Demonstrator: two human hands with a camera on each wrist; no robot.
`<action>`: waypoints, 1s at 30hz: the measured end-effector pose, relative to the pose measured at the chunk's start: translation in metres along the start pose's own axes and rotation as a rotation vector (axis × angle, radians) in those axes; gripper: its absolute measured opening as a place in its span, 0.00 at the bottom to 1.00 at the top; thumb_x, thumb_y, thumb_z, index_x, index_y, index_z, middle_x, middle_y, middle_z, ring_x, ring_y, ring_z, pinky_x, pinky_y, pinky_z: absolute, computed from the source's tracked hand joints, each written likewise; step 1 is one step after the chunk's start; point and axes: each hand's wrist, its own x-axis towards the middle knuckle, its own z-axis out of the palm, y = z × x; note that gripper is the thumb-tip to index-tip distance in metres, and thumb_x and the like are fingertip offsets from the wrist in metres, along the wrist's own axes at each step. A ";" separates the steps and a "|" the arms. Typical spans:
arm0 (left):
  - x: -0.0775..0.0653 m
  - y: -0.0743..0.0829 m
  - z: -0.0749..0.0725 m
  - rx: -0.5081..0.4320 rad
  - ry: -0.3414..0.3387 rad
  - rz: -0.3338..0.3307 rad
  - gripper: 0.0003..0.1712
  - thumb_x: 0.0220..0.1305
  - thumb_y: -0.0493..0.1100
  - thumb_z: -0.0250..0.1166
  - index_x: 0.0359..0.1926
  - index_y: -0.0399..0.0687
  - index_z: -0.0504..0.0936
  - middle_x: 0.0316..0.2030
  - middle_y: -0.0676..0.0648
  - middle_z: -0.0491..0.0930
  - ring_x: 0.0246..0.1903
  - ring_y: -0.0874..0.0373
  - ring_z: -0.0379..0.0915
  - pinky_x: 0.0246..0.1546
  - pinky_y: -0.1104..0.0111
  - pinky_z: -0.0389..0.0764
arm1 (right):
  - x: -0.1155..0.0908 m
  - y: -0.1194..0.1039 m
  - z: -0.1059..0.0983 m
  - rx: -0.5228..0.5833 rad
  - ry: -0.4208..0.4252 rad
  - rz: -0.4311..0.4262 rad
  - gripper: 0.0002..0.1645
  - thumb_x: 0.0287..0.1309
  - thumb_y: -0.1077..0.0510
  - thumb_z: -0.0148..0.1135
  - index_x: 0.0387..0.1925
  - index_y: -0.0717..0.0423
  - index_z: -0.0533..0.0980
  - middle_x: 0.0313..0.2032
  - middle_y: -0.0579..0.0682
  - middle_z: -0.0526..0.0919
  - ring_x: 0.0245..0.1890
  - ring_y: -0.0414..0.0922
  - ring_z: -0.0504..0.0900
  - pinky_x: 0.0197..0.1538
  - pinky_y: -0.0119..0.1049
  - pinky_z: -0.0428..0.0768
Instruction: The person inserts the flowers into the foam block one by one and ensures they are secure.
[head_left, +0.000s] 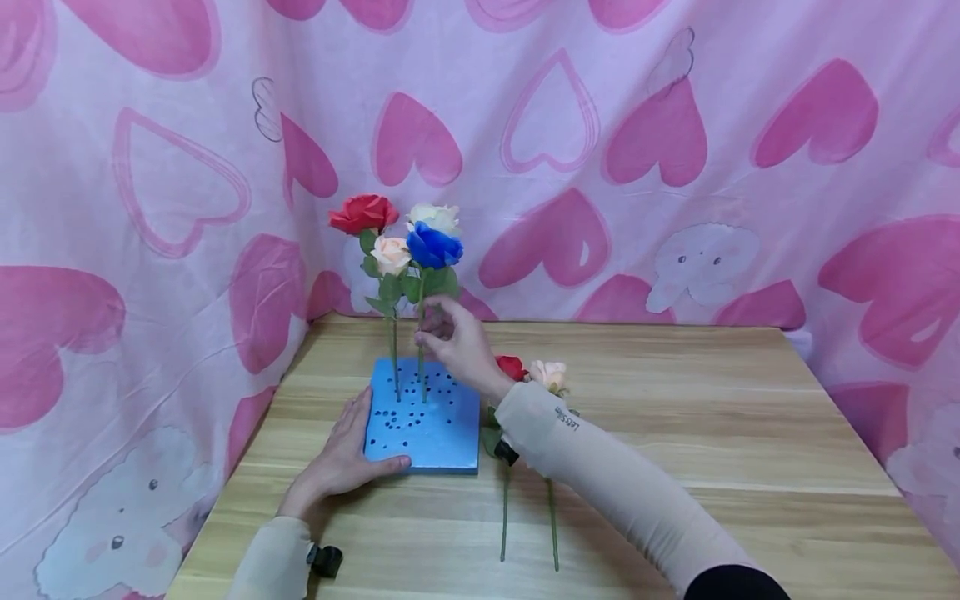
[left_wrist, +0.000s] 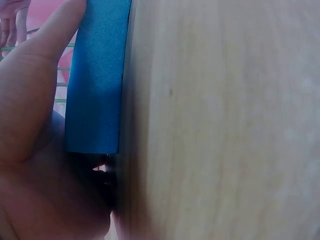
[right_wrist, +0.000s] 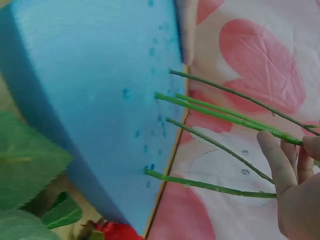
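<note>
A blue foam block (head_left: 431,437) dotted with holes lies on the table. Standing in it are a red rose (head_left: 365,214), a white rose (head_left: 442,218), a peach rose (head_left: 392,255) and a blue rose (head_left: 435,246). My right hand (head_left: 461,342) pinches the green stem (right_wrist: 225,117) of the blue rose between thumb and fingers; that stem meets the block. My left hand (head_left: 341,450) holds the block's near left corner, fingers along the left side and thumb at the front edge. In the left wrist view that thumb (left_wrist: 60,30) lies against the foam.
Another red rose (head_left: 512,367) and a peach rose (head_left: 550,373) lie on the wooden table (head_left: 712,433) right of the block, partly under my right forearm. A pink heart-print cloth (head_left: 547,242) hangs behind and at both sides.
</note>
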 end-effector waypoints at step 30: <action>-0.004 0.003 0.001 0.008 0.009 0.014 0.84 0.61 0.76 0.77 0.91 0.44 0.28 0.90 0.33 0.32 0.88 0.28 0.25 0.84 0.30 0.39 | -0.021 -0.001 -0.026 0.021 -0.017 -0.035 0.33 0.75 0.65 0.71 0.77 0.55 0.75 0.61 0.61 0.88 0.57 0.52 0.90 0.62 0.41 0.90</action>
